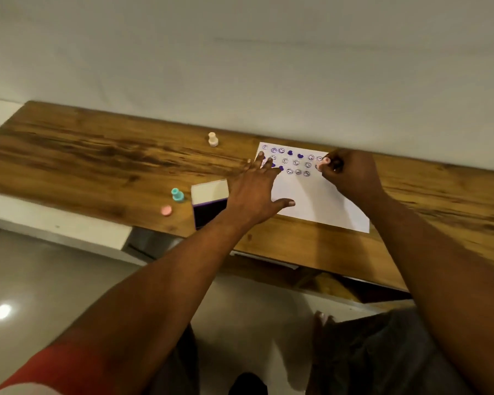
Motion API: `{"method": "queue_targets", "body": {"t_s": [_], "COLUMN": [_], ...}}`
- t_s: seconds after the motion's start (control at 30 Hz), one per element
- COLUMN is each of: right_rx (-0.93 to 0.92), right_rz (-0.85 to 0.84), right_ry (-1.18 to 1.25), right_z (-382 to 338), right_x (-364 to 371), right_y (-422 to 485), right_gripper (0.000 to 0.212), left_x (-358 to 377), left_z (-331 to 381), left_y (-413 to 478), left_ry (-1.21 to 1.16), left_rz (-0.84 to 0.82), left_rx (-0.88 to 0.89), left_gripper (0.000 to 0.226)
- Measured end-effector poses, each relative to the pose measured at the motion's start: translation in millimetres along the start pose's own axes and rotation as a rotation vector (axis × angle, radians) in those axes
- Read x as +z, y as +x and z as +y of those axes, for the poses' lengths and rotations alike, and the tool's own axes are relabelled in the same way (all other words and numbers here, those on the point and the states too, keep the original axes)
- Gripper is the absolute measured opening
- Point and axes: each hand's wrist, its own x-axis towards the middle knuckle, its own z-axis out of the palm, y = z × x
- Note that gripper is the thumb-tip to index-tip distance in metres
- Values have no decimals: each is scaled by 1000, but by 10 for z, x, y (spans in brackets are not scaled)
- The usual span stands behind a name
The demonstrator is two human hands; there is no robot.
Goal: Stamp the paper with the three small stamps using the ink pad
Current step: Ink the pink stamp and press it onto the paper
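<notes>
Right fingers (330, 162): pinched around a small pink stamp (322, 163), its base down on the far right part of the sheet.
Right hand (351, 173): curled over the stamp, forearm reaching in from the lower right.
Left fingers (261, 162): released and spread flat, gripping nothing, tips resting on the sheet's left edge over some prints.
Left hand (254, 192): palm down, thumb stretched onto the blank lower area.
White paper sheet (320, 201): flat on the brown wooden tabletop (83, 155); three rows of purple prints (293, 162) along its far end, smiley circles and solid hearts.
Writing: no readable words or brands.
Open ink pad (210, 205): white lid raised, dark purple pad, just left of the left wrist.
Teal stamp (177, 194): upright, left of the pad.
Pink round cap (166, 210): near the teal stamp.
Cream stamp (213, 139): upright, further back, apart.
</notes>
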Motion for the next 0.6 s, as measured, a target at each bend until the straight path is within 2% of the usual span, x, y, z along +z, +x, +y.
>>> {"method": "queue_targets", "body": {"t_s": [0.23, 0.53, 0.6], "right_rx": [-41, -37, -73], "right_rz": [-9, -66, 28], "right_ry": [-39, -87, -20], "right_z": [200, 209, 109], "right_x": [86, 168, 81], "right_y": [89, 149, 196], "right_gripper": [19, 18, 17], "left_x": [362, 585, 591], "left_z": [325, 291, 305], "left_y": [266, 346, 352], "left_ry": [-121, -121, -130], "left_rz": [1, -77, -79], "left_rx": [-19, -34, -40], "left_gripper": [98, 104, 104]}}
